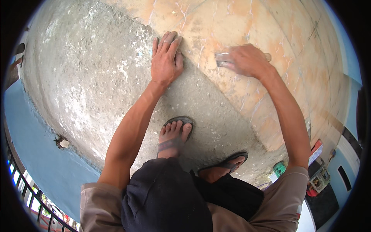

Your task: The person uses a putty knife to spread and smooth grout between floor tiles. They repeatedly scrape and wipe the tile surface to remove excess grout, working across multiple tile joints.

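My left hand (pixel 167 63) lies with its fingers stretched out on the floor, where the rough grey concrete (pixel 96 85) meets the peach marbled tiles (pixel 239 23). Dust coats its fingertips. Over the tiles, to the right, my right hand (pixel 249 62) is closed round a short hand tool (pixel 222 59). A grey end of the tool sticks out on the left of the fist and a pale, rounded end on the right. Motion blurs it, so its exact kind is unclear. White streaks and cracks run across the tiles.
My sandalled feet (pixel 172 139) rest on the concrete close below my hands. A blue wall (pixel 46 143) with a chipped hole stands at left, beside a black railing (pixel 31 193). At lower right are a green object (pixel 279 169) and a machine-like item (pixel 320 178).
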`<state>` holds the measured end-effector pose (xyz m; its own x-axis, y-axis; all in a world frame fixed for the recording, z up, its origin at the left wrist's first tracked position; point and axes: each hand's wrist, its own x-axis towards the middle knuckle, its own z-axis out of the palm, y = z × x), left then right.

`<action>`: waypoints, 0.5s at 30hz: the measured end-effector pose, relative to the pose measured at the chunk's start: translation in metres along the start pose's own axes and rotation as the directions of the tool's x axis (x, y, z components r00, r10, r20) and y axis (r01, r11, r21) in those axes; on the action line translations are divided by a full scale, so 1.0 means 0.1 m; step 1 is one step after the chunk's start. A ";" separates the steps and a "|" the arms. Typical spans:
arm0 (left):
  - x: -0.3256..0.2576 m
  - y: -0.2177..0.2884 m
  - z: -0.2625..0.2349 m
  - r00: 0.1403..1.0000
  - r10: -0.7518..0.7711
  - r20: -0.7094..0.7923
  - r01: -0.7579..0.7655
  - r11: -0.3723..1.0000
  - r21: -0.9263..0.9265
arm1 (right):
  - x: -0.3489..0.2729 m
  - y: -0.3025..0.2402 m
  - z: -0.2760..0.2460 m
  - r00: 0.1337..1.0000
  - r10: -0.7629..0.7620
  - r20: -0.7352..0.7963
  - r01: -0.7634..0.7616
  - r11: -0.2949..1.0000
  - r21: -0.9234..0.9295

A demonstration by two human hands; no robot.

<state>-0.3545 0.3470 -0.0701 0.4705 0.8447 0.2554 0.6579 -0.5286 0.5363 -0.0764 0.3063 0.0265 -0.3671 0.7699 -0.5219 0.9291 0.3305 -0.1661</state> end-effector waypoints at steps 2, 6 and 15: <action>0.00 0.04 -0.01 1.000 0.000 -0.002 0.000 1.000 0.018 | -0.27 0.30 0.09 0.992 0.111 -0.052 -0.109 0.994 0.030; 0.03 0.00 0.05 1.000 0.011 0.002 -0.011 0.999 0.044 | -0.27 0.21 0.18 0.996 0.087 0.024 -0.089 0.993 0.075; 0.01 -0.03 0.04 1.000 0.022 0.000 -0.021 0.999 0.040 | -0.36 0.38 0.18 0.989 0.109 -0.101 -0.102 0.992 0.071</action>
<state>-0.3532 0.3486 -0.0748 0.4845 0.8331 0.2668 0.6704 -0.5496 0.4985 -0.0269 0.2811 0.0242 -0.2663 0.8525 -0.4498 0.9626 0.2107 -0.1705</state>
